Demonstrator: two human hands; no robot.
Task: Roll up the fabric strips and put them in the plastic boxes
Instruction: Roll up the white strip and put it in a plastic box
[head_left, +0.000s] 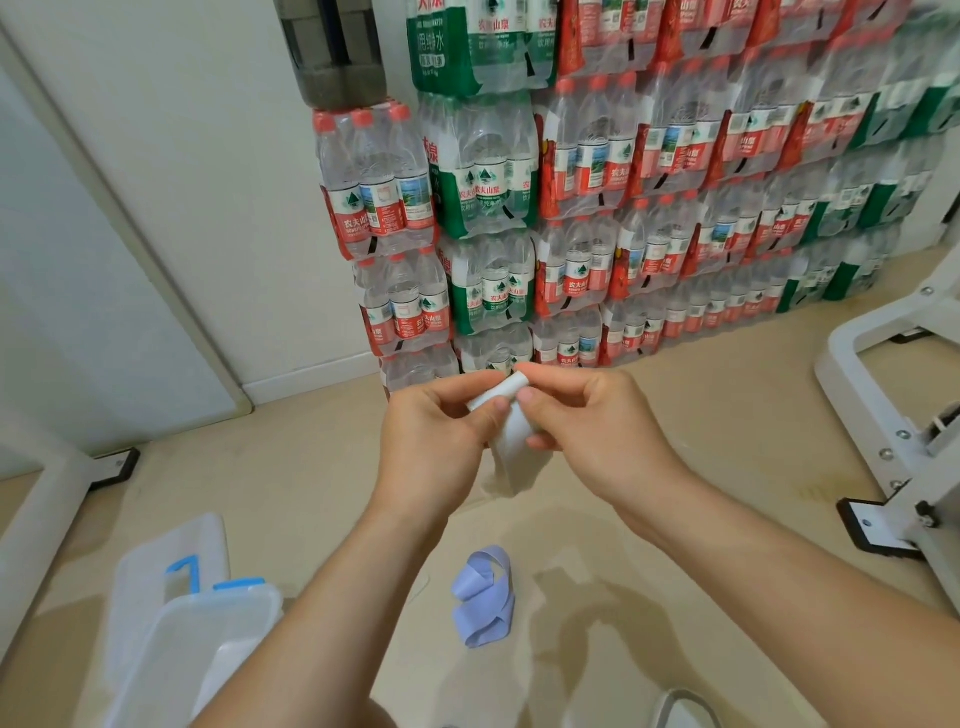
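White fabric strip (506, 418), partly rolled, is pinched by left hand (436, 439) and right hand (589, 421) above the lavender strip (485, 597). Its roll lies crosswise, tilted up rightward, between the fingertips (525, 397); the loose tail hangs below them.

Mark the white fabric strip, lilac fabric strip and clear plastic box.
white fabric strip (506, 392): head view, rolled end
lilac fabric strip (483, 626): head view, lower fold
clear plastic box (223, 608): head view, rim

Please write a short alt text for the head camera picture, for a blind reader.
The left hand and right hand pinch a partly rolled white fabric strip in the air. A lilac fabric strip lies loose on the floor below, near clear plastic boxes; packs of bottled water are stacked behind.
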